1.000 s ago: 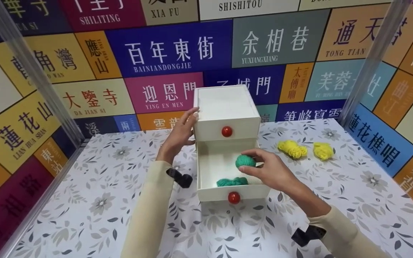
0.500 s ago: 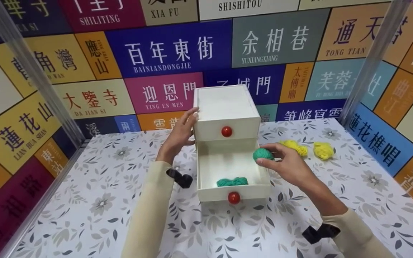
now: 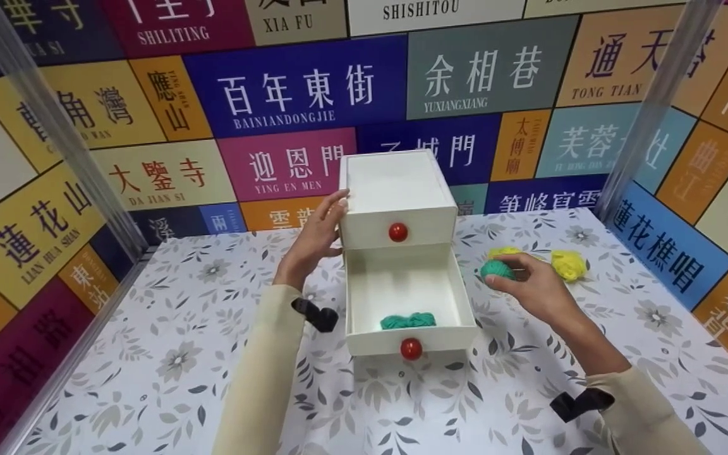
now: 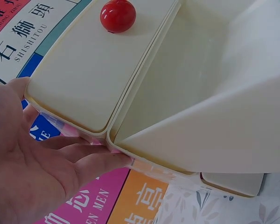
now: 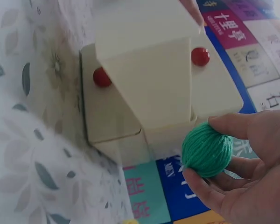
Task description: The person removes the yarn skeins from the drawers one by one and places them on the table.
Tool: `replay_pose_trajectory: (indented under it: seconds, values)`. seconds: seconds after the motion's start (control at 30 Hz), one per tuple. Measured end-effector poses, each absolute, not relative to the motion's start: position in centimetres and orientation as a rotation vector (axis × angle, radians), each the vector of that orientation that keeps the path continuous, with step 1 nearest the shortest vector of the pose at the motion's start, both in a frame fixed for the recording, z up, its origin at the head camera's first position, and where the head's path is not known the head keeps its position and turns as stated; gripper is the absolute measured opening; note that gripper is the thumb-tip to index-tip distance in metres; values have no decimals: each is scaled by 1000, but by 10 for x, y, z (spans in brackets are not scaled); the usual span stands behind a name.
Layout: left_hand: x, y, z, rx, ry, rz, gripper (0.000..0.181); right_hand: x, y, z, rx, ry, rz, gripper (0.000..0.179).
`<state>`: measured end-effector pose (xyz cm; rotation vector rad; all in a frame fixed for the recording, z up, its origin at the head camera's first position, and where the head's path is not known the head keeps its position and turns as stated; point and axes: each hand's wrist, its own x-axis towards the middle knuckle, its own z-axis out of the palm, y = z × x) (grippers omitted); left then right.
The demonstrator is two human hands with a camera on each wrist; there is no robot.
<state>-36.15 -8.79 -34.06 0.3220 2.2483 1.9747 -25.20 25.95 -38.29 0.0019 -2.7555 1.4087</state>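
A white drawer cabinet (image 3: 395,180) stands mid-table, its top drawer in. Below that, an open drawer (image 3: 395,278) juts toward me, a red knob (image 3: 411,349) on its front. Inside it, near the front, lies a green yarn hank (image 3: 407,321). My left hand (image 3: 316,237) rests against the cabinet's left side; in the left wrist view its fingers (image 4: 91,156) lie fairly straight along that side wall. To the right of the open drawer, my right hand (image 3: 538,287) pinches a green ball of yarn (image 5: 207,150) between thumb and fingers.
Partly hidden behind the green ball is a yellow yarn bundle (image 3: 503,252), with another yellow yarn bundle (image 3: 568,265) to its right. A flower-patterned cloth (image 3: 177,360) covers the table. Printed panels (image 3: 294,85) stand behind, with clear posts at both sides.
My right hand has carried the green ball of yarn rightward, from above the open drawer out past its right edge. The left hand has stayed on the cabinet.
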Motion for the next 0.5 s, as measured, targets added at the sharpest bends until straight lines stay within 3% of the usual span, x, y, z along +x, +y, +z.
replay_pose_trajectory:
  seconds: [0.5]
  values:
    - [-360,-89,-339,319,2261,1964,46,-276,297,-412,-157,-2838,1337,71]
